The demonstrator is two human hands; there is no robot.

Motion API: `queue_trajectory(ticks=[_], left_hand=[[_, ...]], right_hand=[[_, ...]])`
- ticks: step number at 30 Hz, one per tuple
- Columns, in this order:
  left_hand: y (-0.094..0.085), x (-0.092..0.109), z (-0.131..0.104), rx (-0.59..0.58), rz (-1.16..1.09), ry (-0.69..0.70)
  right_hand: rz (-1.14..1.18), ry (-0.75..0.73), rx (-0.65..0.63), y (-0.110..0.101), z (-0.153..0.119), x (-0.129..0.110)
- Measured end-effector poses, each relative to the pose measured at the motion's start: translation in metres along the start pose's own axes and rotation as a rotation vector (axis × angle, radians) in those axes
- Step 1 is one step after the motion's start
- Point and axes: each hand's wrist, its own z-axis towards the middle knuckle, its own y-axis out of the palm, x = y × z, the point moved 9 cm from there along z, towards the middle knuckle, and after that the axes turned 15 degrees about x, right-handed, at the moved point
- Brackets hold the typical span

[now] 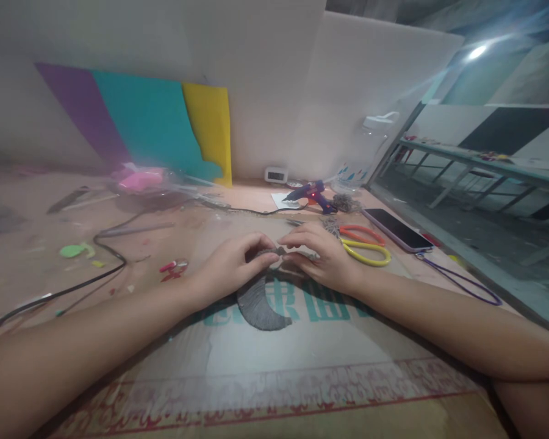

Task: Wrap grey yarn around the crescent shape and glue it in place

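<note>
A grey crescent, its surface lined as if wound with yarn, lies on the printed board with its lower tip pointing right. My left hand is closed on the crescent's upper end, thumb and fingers pinching it. Facing it, my right hand has its thumb and fingers curled close together around a bit of grey yarn at the same end. The fingers partly hide that upper end. Just beyond my right hand are scissors with orange and yellow handles.
Behind lie a dark blue glue gun with a lit red light, a grey yarn tangle, a small digital clock and a clear bottle. A phone rests at right. A black cable crosses the left side.
</note>
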Motion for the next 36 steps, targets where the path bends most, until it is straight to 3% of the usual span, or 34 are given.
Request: queue_trajectory(ticks=[19, 27, 31, 36], left_hand=[[0.001, 0.002, -0.002, -0.005, 0.064, 0.034], [-0.002, 0.004, -0.002, 0.024, 0.036, 0.045], [-0.006, 0.003, 0.000, 0.057, 0.044, 0.041], [-0.017, 0.009, 0.000, 0.170, 0.096, 0.101]], right_hand=[[0.014, -0.032, -0.030, 0.004, 0.000, -0.004], [0.042, 0.127, -0.075, 0.007, -0.006, 0.018], [0.061, 0.153, -0.083, 0.007, -0.006, 0.018], [0.053, 0.195, 0.023, -0.002, -0.004, 0.016]])
